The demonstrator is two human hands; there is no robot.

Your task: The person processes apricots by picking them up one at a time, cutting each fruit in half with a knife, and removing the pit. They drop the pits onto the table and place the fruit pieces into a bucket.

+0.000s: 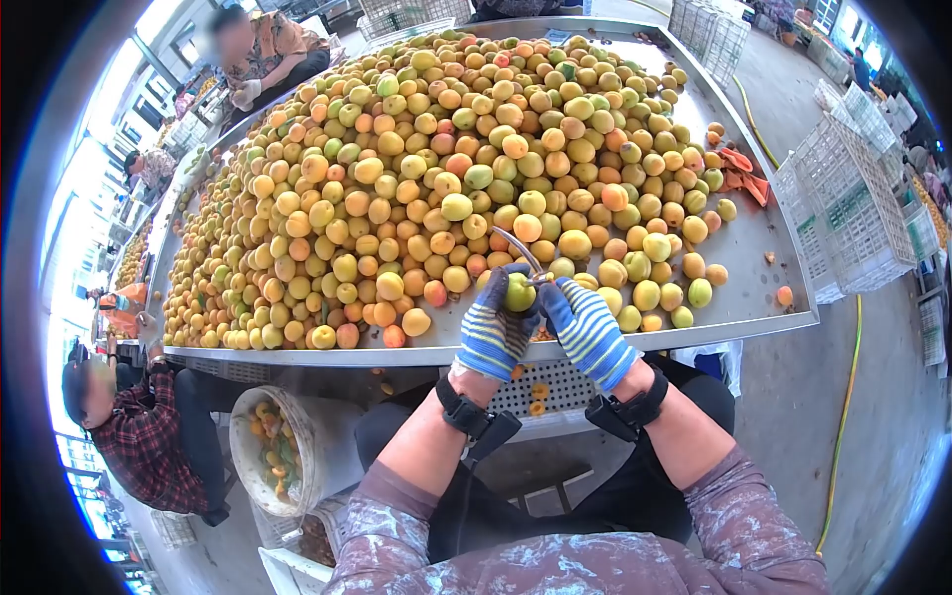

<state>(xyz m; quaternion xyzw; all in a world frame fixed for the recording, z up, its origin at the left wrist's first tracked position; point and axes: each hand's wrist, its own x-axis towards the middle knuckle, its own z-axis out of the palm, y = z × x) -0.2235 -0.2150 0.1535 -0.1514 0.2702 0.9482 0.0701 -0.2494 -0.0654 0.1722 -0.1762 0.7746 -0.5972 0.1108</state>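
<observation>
My left hand (495, 322), in a blue-and-white striped glove, is closed around a green apricot (520, 293) at the near edge of the metal table. Close beside it, my right hand (589, 329), gloved alike, grips a small knife with a curved blade (518, 244). Its blade points up and to the left over the fruit, and its handle is mostly hidden by my fingers. A big heap of yellow, orange and green apricots (426, 188) spreads out beyond both hands.
The metal table (734, 297) has a raised rim. Below it are a perforated crate (565, 385) with fruit pieces and a white bucket (332, 446) of cut fruit. An orange glove (742, 177) lies at right, near stacked crates (853, 208). Co-workers sit at left.
</observation>
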